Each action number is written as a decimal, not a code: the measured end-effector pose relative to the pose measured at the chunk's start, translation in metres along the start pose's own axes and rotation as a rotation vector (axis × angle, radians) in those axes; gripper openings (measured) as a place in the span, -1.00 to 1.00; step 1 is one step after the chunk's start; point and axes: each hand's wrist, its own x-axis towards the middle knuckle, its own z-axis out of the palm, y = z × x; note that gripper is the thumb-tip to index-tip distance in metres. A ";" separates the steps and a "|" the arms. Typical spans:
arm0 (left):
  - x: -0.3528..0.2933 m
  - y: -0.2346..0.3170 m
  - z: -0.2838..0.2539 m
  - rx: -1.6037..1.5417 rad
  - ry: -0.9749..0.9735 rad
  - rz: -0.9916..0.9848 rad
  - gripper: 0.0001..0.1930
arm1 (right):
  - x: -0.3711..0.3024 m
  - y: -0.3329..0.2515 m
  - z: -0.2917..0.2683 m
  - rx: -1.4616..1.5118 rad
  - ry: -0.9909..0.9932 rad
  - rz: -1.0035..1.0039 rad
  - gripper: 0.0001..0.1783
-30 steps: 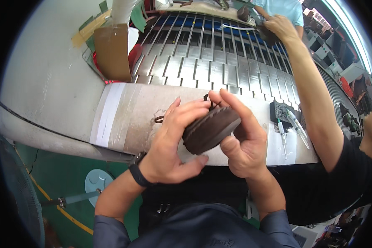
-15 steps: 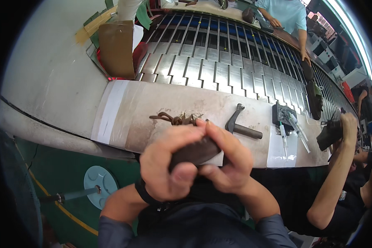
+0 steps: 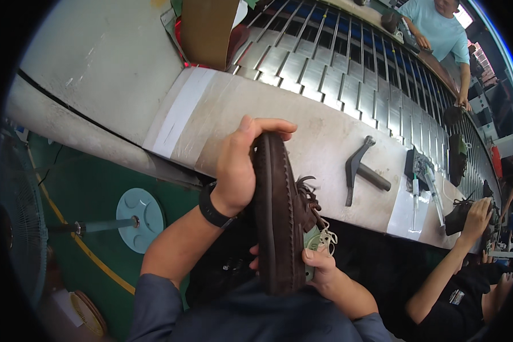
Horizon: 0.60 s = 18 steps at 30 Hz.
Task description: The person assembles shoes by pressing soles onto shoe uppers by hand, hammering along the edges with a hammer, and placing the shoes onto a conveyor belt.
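Note:
A dark brown lace-up shoe (image 3: 279,222) is held up in front of me, toe pointing away and the edge of its sole turned to the left. Stitching runs along its side, and brown laces hang on the right. A pale green tag with a white string (image 3: 329,238) sits by the opening. My left hand (image 3: 236,168) is wrapped over the toe end, fingers bent round the tip. Lower down, my right hand (image 3: 324,272) grips the heel end, its thumb by the tag; the shoe hides part of its fingers.
On the pale bench (image 3: 302,122) lies a hammer (image 3: 359,165). Right of it are a dark block (image 3: 420,165) and syringes (image 3: 415,196). A roller conveyor (image 3: 347,85) runs behind. A co-worker's hand (image 3: 477,216) holds a dark shoe at right. Left are a stool (image 3: 139,214) and fan (image 3: 25,216).
The shoe has been turned from lying crosswise between both hands to pointing lengthwise away from me. My left hand has moved to the toe and my right to the heel. The view has shifted.

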 end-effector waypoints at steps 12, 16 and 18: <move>-0.004 -0.025 0.008 -0.232 -0.115 0.008 0.05 | -0.009 0.018 0.025 -0.093 0.256 -0.101 -0.01; -0.025 -0.011 0.007 -0.090 -0.050 -0.205 0.01 | -0.011 0.024 0.015 -0.488 0.478 -0.394 -0.14; -0.050 -0.001 0.006 -0.224 -0.238 -0.214 0.00 | -0.010 0.022 -0.013 -0.938 0.504 -0.478 0.02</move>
